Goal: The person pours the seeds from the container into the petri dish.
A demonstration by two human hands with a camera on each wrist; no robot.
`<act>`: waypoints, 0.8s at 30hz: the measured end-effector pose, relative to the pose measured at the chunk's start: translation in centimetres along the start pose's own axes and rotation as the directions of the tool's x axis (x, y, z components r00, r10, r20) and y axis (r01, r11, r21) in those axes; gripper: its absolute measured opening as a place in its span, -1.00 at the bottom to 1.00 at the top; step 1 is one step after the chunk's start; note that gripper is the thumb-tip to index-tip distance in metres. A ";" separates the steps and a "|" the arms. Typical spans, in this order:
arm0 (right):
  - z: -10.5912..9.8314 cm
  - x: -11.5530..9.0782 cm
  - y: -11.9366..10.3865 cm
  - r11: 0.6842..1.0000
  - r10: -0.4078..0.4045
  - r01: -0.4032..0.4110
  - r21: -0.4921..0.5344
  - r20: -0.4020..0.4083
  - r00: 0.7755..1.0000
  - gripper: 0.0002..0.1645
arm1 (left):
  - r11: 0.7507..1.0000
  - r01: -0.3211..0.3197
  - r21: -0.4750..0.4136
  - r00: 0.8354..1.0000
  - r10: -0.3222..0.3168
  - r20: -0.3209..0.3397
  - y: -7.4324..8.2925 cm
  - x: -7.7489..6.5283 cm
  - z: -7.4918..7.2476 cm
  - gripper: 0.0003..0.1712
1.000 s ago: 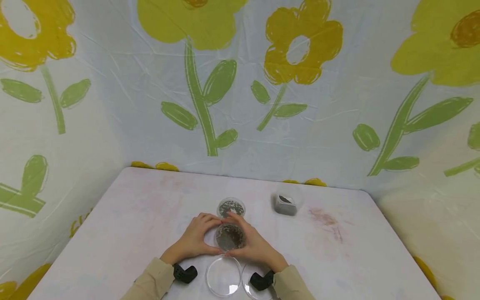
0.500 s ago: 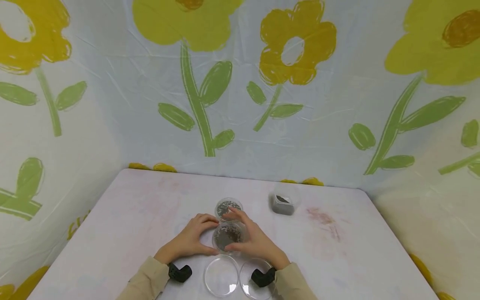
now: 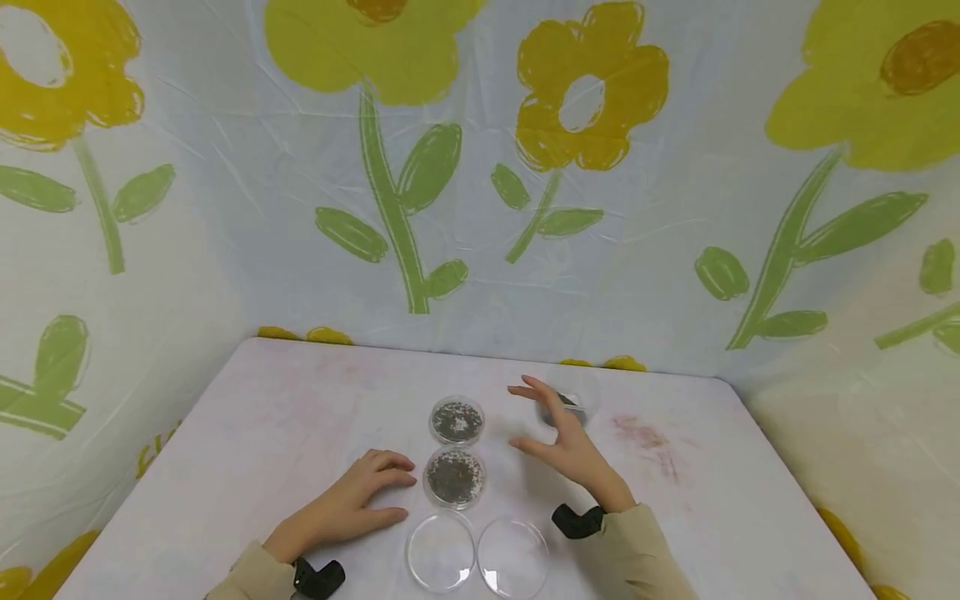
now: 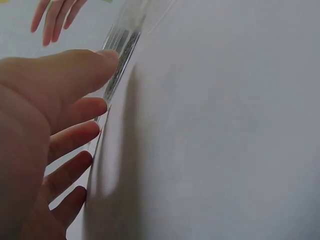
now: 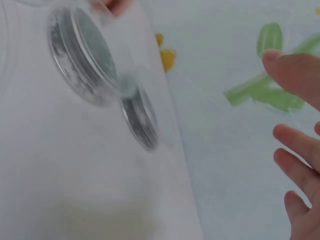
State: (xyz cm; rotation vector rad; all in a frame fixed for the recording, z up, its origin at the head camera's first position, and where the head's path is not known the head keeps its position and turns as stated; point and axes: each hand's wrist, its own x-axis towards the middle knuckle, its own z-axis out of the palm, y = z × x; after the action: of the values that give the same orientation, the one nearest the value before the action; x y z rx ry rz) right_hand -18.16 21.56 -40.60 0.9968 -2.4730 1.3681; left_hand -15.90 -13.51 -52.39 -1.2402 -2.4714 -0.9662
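Note:
Two shallow clear petri dishes hold dark grains with pale specks. In the head view the near petri dish (image 3: 453, 506) sits just in front of the far petri dish (image 3: 431, 423). My left hand (image 3: 348, 506), fingers relaxed and thumb apart, is low over the table left of the near dish, holding nothing. In the left wrist view that dish (image 4: 131, 37) shows edge-on beyond the thumb. My right hand (image 3: 567, 443) is raised to the right of both dishes, fingers spread and holding nothing. It partly hides a clear tub (image 3: 576, 410) of dark material behind it.
Two clear round lids, a left lid (image 3: 441, 552) and a right lid (image 3: 513, 558), lie side by side in front of the dishes. The pale table (image 3: 300, 417) meets a flower-print cloth (image 3: 480, 208) at the back and sides.
Both hands have come away from the near dish, the left going left and toward me, the right going right and up. The near dish now lies uncovered by fingers.

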 end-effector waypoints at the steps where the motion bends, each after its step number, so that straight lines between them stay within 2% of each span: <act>1: -0.6 0.0 0.1 1.000 0.003 -0.003 0.000 -0.018 1.000 0.01 | 1.000 -0.003 -0.003 1.000 0.003 -0.007 0.4 -0.4 -0.1 -0.60; 4: -2.1 0.0 0.9 1.000 0.005 -0.005 -0.005 -0.100 0.995 -0.01 | 1.000 0.002 -0.014 1.000 -0.002 -0.009 1.8 -1.4 -0.3 -0.54; 6: -2.9 0.0 1.9 0.999 -0.005 0.012 0.036 -0.171 0.985 -0.04 | 0.999 0.010 -0.034 1.000 -0.010 -0.003 2.9 -1.8 -0.4 -0.46; 9: -3.9 -0.1 4.4 0.989 -0.007 0.049 0.139 -0.290 0.957 -0.08 | 0.998 0.024 -0.052 1.000 -0.023 0.014 4.2 -2.0 -0.3 -0.29; 11: -4.3 -0.4 6.0 0.970 0.044 0.049 0.239 -0.370 0.928 -0.09 | 0.998 0.039 -0.056 0.999 -0.038 0.029 4.8 -2.2 -0.1 -0.16; 15: -4.6 -1.2 8.4 0.903 0.233 -0.007 0.430 -0.476 0.848 -0.10 | 0.996 0.051 -0.070 0.998 -0.048 0.038 5.6 -2.4 0.8 0.01; 19: -4.4 -1.9 10.6 0.829 0.406 -0.083 0.552 -0.493 0.770 -0.06 | 0.989 0.108 -0.100 0.994 -0.104 0.045 6.0 -2.0 1.8 0.05; 22: -3.9 -2.4 12.1 0.755 0.509 -0.124 0.644 -0.457 0.730 0.02 | 0.983 0.166 -0.081 0.986 -0.165 0.018 6.2 -1.6 2.7 0.02; 24: -3.5 -2.6 12.8 0.708 0.558 -0.150 0.690 -0.417 0.717 0.08 | 0.983 0.177 -0.056 0.984 -0.178 -0.022 6.3 -1.4 3.3 -0.02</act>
State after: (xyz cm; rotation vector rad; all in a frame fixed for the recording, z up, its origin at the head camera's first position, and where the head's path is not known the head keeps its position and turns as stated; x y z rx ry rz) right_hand -24.63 30.28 -48.72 -0.0002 -1.7869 2.2776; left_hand -9.81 -9.53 -52.64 -1.0274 -2.5851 -1.0925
